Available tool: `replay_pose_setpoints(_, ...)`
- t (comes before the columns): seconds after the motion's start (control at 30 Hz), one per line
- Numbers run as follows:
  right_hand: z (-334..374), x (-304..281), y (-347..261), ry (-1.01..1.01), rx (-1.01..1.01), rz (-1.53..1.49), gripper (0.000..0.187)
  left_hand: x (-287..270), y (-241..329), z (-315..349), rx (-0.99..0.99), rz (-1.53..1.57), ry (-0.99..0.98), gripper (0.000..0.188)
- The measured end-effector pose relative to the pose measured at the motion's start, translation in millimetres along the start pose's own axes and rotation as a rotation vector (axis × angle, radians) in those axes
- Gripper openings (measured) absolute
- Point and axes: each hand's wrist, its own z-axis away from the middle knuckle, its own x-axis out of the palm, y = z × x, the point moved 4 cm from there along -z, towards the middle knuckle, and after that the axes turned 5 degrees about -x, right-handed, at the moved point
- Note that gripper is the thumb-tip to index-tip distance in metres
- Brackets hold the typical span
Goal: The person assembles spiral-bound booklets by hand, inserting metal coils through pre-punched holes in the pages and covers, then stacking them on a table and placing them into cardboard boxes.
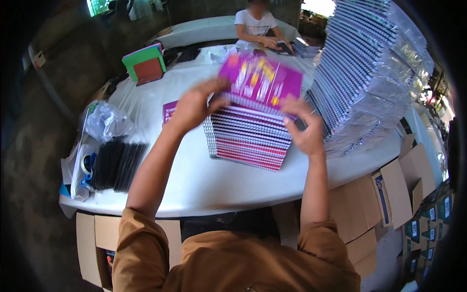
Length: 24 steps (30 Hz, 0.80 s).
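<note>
A purple-covered spiral-bound book (pixel 262 80), blurred by motion, lies over the top of a stack of spiral-bound books (pixel 250 141). At its left edge, my left hand (pixel 202 102) is closed with thumb and fingers on the book. My right hand (pixel 306 127) pinches the near right corner of that same book. Below it, the stack shows wire-bound spines with purple edges higher up and red ones lower down. Part of another purple cover (pixel 169 111) shows behind my left wrist.
A tall, leaning pile of spiral-bound books (pixel 360 73) in clear plastic rises at the right. On the left are bundled black strips (pixel 119 166), a blue tape dispenser (pixel 87 169) and crumpled plastic (pixel 108 121). Cardboard boxes (pixel 357 204) stand below the table edge. A person (pixel 260 29) works across the table.
</note>
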Motion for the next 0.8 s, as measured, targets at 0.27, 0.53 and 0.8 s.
replay_pose_setpoints(0.27,30,39,4,0.504,0.360,-0.074,0.043,51,-40,28,-0.789,0.555,0.370,0.036)
replay_pose_setpoints(0.53,38,52,1,0.597,0.329,0.062,0.039,63,-25,38,-0.573,0.647,0.852,0.024)
replay_pose_setpoints(0.8,109,78,-58,0.430,0.014,0.081,0.052,45,-208,88,-0.612,-0.199,0.182,0.037)
